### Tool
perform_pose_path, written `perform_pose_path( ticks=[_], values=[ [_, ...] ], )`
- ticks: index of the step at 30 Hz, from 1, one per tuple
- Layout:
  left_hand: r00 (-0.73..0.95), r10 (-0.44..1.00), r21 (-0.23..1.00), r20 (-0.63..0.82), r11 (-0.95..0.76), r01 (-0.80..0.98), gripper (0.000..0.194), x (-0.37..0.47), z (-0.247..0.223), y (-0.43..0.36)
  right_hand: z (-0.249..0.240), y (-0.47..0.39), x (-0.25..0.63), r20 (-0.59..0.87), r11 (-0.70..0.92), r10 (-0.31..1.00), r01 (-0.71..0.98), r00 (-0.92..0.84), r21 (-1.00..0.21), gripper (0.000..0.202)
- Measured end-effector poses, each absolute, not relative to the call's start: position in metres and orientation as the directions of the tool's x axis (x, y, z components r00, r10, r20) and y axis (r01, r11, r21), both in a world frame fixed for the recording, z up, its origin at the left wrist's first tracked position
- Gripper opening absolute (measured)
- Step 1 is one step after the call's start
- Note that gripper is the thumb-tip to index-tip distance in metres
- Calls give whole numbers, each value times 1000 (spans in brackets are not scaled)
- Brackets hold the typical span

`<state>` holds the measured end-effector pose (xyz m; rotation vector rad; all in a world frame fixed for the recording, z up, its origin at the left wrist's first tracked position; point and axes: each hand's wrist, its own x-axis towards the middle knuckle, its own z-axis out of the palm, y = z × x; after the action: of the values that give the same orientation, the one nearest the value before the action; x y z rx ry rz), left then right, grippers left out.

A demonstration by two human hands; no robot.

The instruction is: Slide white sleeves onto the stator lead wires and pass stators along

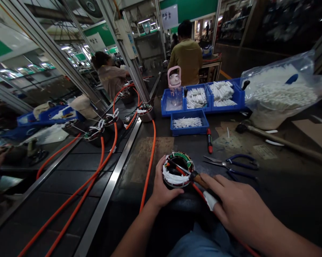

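A ring-shaped motor stator (176, 180) with white bundled windings and a green circuit board inside stands at the bench's near edge. My left hand (162, 189) is wrapped around its left side, thumb along the front. In my right hand (235, 205) is a hand tool (200, 179) with a brown handle; its thin metal shaft lies across the stator's opening, and the exact tip is hard to make out. An orange cable (199, 192) runs from the stator under my right hand. Something white (210, 200), like a wrap, shows by my right fingers.
Blue-handled pliers and snips (238, 164) lie right of the stator, below a red marker (209, 141). Blue bins (190, 130) hold white sleeves. A mallet (273, 137) lies near a plastic bag (284, 89). More stators (95, 137) with orange cables sit left; two people work beyond.
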<state>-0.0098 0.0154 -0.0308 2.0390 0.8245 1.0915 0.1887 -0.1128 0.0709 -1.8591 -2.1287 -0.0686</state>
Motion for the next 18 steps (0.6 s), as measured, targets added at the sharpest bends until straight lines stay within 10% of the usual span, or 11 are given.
perform_pose_path(
  ticks=[18],
  values=[
    [452,764,773,460,-595,219,107,-10,-30,18,56,-115,191,283,170,950,978,-130,-121,61]
  ],
)
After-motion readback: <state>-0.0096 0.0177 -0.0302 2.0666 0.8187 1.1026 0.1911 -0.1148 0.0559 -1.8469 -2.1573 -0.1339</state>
